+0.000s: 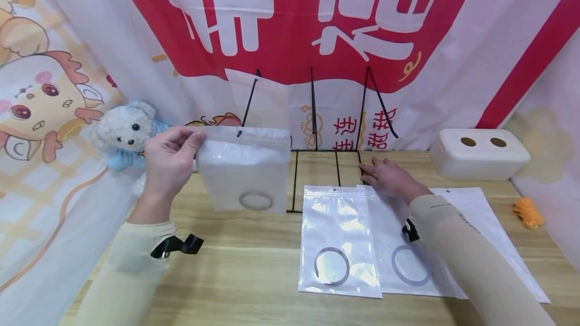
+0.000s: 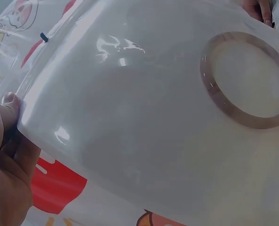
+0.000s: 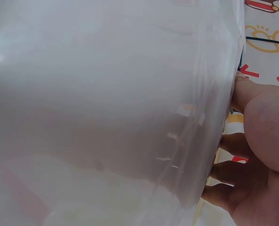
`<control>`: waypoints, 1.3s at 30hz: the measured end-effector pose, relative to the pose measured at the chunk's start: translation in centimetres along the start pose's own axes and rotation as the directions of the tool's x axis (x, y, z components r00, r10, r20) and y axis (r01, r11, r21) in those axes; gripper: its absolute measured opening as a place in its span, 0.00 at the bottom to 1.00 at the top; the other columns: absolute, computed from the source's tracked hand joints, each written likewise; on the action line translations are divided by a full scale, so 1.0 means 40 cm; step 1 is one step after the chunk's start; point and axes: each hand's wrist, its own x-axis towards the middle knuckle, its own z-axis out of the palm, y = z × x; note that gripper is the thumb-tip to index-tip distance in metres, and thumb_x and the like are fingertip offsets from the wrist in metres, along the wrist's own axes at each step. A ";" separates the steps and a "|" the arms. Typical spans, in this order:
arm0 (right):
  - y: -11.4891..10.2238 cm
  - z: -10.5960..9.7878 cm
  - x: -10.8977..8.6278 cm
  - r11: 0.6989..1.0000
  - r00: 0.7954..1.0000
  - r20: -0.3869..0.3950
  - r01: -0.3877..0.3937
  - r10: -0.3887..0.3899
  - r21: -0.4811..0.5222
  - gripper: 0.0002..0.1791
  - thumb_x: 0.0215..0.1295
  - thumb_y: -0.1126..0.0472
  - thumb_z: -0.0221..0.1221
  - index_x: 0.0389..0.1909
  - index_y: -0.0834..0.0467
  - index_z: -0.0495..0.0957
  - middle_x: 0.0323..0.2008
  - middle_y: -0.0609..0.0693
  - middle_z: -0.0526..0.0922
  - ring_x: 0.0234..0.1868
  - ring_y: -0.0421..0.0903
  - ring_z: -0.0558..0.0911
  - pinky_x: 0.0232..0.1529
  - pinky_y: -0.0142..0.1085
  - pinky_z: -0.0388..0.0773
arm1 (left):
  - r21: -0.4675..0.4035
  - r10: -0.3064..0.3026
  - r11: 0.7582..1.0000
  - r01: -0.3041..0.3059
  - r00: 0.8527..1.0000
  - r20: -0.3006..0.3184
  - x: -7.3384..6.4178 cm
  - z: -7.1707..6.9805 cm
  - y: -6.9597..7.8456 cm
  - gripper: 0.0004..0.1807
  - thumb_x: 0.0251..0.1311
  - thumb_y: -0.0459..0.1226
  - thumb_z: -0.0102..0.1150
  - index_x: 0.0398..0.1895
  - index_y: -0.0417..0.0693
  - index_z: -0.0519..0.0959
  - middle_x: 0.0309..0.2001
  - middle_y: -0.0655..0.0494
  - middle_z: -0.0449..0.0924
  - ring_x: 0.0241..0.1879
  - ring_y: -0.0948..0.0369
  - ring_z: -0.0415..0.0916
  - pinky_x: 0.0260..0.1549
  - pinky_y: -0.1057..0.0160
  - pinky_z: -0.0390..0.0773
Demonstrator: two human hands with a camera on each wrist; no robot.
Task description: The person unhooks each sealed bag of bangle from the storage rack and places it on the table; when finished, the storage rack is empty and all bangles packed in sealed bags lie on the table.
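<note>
My left hand (image 1: 172, 160) pinches the upper left edge of a translucent zip bag (image 1: 244, 175) between thumb and fingers. A ring-shaped bangle (image 2: 217, 96) shows through the bag near its bottom. The tip of a hook from a black wire rack (image 1: 295, 180) pokes through the bag's top strip. My right hand (image 1: 387, 175) rests with spread fingers at the right side of the rack's base. In the right wrist view, part of its fingers (image 3: 233, 143) is hidden behind a clear bag edge (image 3: 195, 113).
On the wooden table (image 1: 235, 275) lie a bag with a bangle (image 1: 340, 235) and more overlapping white bags (image 1: 489, 235) under my right forearm. A white box with two holes (image 1: 480, 162) and an orange yarn bundle (image 1: 528, 213) stand right. A plush bear (image 1: 127, 130) sits left.
</note>
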 end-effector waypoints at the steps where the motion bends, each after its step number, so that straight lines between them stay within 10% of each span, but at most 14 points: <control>1: 0.000 0.000 0.000 1.000 1.000 0.001 -0.003 0.003 0.000 0.33 0.86 0.42 0.49 0.85 0.49 0.60 0.85 0.71 0.48 0.83 0.80 0.46 0.79 0.76 0.46 | 0.001 0.002 1.000 -0.002 1.000 0.000 -0.002 -0.002 0.003 0.10 0.73 0.31 0.67 0.40 0.29 0.89 0.26 0.83 0.84 0.21 0.74 0.76 0.23 0.77 0.76; 18: 0.006 0.005 0.005 1.000 1.000 0.010 -0.005 0.005 0.013 0.34 0.86 0.42 0.49 0.86 0.48 0.59 0.86 0.71 0.47 0.83 0.80 0.45 0.79 0.76 0.45 | -0.014 -0.022 1.000 0.022 1.000 -0.013 -0.044 -0.037 0.037 0.08 0.72 0.28 0.67 0.38 0.27 0.88 0.27 0.78 0.86 0.22 0.73 0.79 0.23 0.77 0.79; 28: 0.007 0.004 0.000 1.000 1.000 -0.003 0.012 -0.012 0.013 0.33 0.87 0.43 0.49 0.86 0.49 0.59 0.86 0.70 0.47 0.83 0.80 0.45 0.79 0.76 0.45 | -0.126 -0.117 0.983 0.136 0.982 0.149 -0.099 -0.048 0.028 0.17 0.70 0.23 0.65 0.33 0.56 0.91 0.25 0.66 0.88 0.22 0.71 0.80 0.24 0.75 0.81; 31: 0.006 0.001 -0.003 1.000 1.000 -0.001 0.013 -0.013 0.012 0.34 0.87 0.43 0.48 0.86 0.49 0.59 0.86 0.70 0.47 0.83 0.80 0.45 0.79 0.76 0.45 | -0.080 -0.202 0.970 0.229 0.945 0.256 -0.110 -0.040 0.006 0.08 0.74 0.28 0.64 0.38 0.46 0.90 0.25 0.66 0.87 0.23 0.69 0.82 0.26 0.72 0.84; 36: 0.005 0.000 -0.003 1.000 1.000 -0.002 0.014 -0.014 0.010 0.33 0.87 0.44 0.49 0.85 0.49 0.59 0.86 0.71 0.47 0.83 0.80 0.46 0.79 0.76 0.45 | 0.060 -0.418 0.901 0.431 0.820 0.391 -0.116 -0.017 -0.047 0.18 0.79 0.38 0.61 0.53 0.26 0.82 0.29 0.65 0.89 0.27 0.66 0.85 0.31 0.66 0.89; 39: 0.004 0.001 -0.003 1.000 1.000 -0.006 0.018 -0.018 0.011 0.33 0.87 0.44 0.49 0.85 0.49 0.59 0.86 0.71 0.48 0.83 0.80 0.46 0.80 0.76 0.45 | 0.107 -0.488 0.865 0.490 0.774 0.405 -0.115 0.003 -0.085 0.20 0.80 0.39 0.60 0.57 0.26 0.81 0.34 0.58 0.91 0.29 0.65 0.86 0.32 0.65 0.90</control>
